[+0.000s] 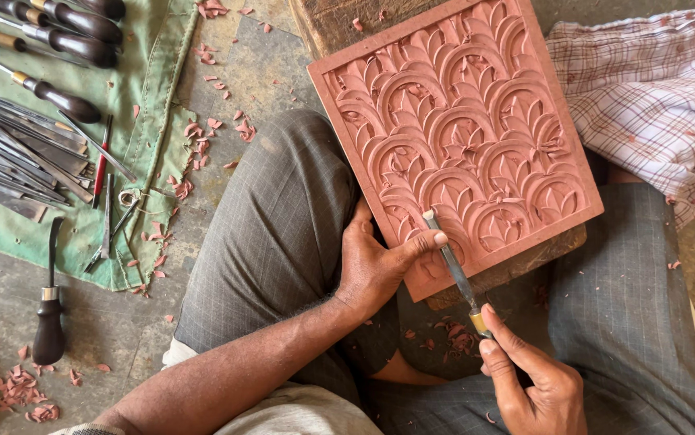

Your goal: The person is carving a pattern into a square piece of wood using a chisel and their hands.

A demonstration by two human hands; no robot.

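The person sits on the floor with a reddish-brown carved wooden panel (460,129), cut with overlapping arches and leaves, propped across the lap on a rough wooden block (339,20). A slim steel chisel (452,262) lies slanted against the panel's near edge, its tip on the carved border. The left hand (375,266) braces the panel's lower left edge, thumb pressed onto the blade near the tip, the other fingers curled at the edge. The right hand (537,379) has its fingers (504,330) pinched around the chisel just below the brass collar.

The panel looks stiff and fairly heavy, but its thin raised ribs seem liable to chip; the plain border is the safer hold. The chisel looks light and rigid, best gripped low and guided near the tip.

Red wood shavings (202,153) scatter over a green cloth (154,97) holding more carving tools (17,153).
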